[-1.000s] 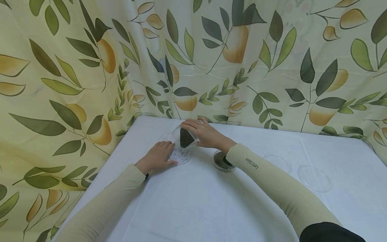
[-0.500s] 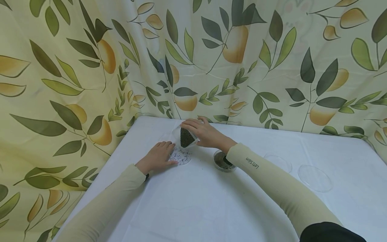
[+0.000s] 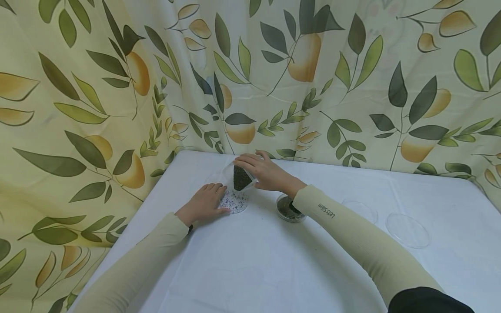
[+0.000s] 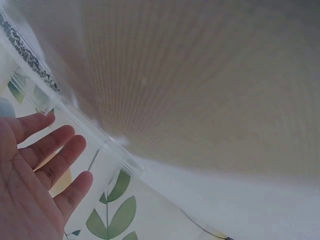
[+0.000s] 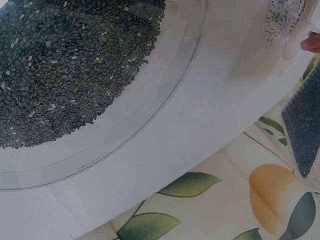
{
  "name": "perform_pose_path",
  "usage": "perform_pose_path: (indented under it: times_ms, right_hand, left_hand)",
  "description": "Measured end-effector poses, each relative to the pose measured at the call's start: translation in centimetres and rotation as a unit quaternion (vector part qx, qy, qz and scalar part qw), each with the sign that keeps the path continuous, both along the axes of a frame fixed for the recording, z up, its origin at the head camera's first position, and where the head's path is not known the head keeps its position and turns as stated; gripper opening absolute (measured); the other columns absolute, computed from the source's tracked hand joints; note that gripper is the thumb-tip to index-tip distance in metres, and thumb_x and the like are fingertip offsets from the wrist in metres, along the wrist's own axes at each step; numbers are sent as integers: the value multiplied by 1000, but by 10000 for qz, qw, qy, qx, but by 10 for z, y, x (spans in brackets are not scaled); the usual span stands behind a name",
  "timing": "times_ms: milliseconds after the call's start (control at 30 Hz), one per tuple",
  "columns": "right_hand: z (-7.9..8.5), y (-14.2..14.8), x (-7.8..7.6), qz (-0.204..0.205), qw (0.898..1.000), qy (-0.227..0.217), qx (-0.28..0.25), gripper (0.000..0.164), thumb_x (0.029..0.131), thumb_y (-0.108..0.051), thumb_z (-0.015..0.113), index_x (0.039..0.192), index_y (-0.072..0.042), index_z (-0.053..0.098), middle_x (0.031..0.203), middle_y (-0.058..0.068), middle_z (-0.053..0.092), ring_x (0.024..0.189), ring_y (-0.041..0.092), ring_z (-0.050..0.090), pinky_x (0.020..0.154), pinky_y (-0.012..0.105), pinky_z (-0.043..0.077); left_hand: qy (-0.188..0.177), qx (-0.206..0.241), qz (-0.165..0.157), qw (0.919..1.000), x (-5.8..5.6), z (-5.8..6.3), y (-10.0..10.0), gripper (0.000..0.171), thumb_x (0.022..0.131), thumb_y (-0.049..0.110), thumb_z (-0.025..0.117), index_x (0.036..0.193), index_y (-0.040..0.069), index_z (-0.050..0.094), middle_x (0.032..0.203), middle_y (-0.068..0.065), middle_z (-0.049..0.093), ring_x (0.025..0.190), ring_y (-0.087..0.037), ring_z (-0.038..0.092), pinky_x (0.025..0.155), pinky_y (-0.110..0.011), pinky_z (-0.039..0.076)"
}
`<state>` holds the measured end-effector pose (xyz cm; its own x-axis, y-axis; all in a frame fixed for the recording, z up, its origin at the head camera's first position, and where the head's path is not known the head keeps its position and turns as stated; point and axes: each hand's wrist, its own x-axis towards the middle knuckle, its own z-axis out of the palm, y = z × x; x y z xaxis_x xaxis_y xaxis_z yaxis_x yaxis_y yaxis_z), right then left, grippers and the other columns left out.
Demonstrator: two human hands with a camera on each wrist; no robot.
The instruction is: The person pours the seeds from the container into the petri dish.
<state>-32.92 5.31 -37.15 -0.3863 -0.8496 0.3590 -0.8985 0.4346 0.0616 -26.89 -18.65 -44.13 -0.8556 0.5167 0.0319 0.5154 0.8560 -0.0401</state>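
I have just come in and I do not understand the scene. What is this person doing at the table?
The person's right hand holds a clear container of dark seeds, tilted above a clear dish with grains scattered in it. The left hand is beside that dish, fingers extended. Another dish, with dark seeds inside, stands near the right forearm. Two clear round pieces lie farther right.

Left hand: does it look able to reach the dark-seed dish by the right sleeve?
Probably yes: the left hand seems to grip nothing, and white tabletop lies open toward the dark-seed dish. The right sleeve overlaps that dish's right edge, so its left side looks easier.
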Motion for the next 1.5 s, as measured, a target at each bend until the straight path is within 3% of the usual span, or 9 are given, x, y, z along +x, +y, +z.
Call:
perform_pose_path:
  times_ms: [1500]
  right_hand:
    - [5, 1, 3, -67, 9996, 209, 172, 92, 64, -9, 85, 142, -10, 38, 143, 6, 45, 134, 22, 39, 108, 53, 30]
  left_hand:
    - [153, -23, -70, 9999, 0, 0, 1, 79, 86, 59, 54, 136, 0, 43, 134, -17, 50, 122, -32, 48, 105, -45, 38]
